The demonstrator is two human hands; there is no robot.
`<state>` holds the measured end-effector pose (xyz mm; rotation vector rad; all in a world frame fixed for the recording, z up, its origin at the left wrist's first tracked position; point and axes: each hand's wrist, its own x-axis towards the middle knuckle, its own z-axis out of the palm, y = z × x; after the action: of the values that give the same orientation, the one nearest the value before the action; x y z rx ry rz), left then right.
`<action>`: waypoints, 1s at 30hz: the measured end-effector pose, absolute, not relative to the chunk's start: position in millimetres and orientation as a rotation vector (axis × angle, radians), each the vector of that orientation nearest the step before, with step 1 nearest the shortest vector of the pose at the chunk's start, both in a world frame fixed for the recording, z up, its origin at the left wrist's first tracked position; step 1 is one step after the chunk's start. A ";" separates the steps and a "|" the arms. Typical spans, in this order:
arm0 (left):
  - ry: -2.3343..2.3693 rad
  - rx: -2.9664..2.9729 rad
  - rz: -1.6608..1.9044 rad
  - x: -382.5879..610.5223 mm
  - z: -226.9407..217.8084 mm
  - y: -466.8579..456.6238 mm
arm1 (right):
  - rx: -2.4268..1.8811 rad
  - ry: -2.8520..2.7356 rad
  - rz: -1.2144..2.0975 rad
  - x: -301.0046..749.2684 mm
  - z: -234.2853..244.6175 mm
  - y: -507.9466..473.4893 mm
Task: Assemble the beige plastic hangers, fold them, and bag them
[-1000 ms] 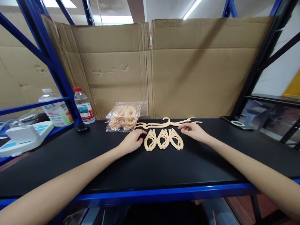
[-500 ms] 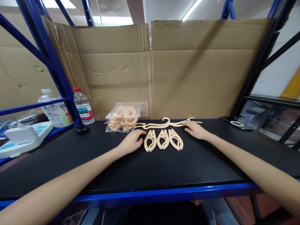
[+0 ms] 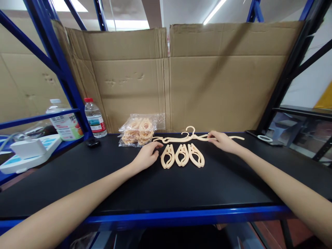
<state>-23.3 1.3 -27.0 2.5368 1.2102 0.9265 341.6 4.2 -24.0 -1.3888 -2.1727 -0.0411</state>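
Note:
Three folded cream plastic hangers (image 3: 182, 155) lie side by side on the black shelf top (image 3: 181, 186). Behind them lie unfolded cream hangers (image 3: 171, 139) in a row. My right hand (image 3: 222, 141) is closed on one unfolded hanger (image 3: 197, 135) and holds it slightly raised, its hook up and its arm reaching right. My left hand (image 3: 145, 156) rests on the shelf just left of the folded hangers, fingers loosely curled, holding nothing. A clear bag of folded hangers (image 3: 138, 130) sits behind the left hand.
Cardboard sheets (image 3: 207, 76) wall the back. Blue rack posts (image 3: 62, 69) stand at the left, with two bottles (image 3: 94, 117) beside them. A small black object (image 3: 92, 142) lies near the bottles. A phone with a white ring (image 3: 264, 138) lies at the right.
My right hand reached back to the unfolded hangers, gripped one and lifted it, pulling it to the right. My left hand stayed in place.

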 end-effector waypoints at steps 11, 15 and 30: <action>1.073 2.156 1.091 -15.4 -18.9 -13.4 | -1.338 -1.791 -0.183 362.6 18.8 -24.0; 1.047 2.017 1.121 -12.0 -21.2 -18.0 | -1.308 -1.768 -0.103 353.9 21.8 -31.5; 1.064 2.476 0.890 -9.3 -16.7 -33.1 | -1.096 -2.162 -0.070 287.4 -2.4 -48.1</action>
<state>-9.3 -33.1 -16.7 2.4756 1.0642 0.8902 287.4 -48.1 -2.4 -1.0961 -2.1624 -0.0699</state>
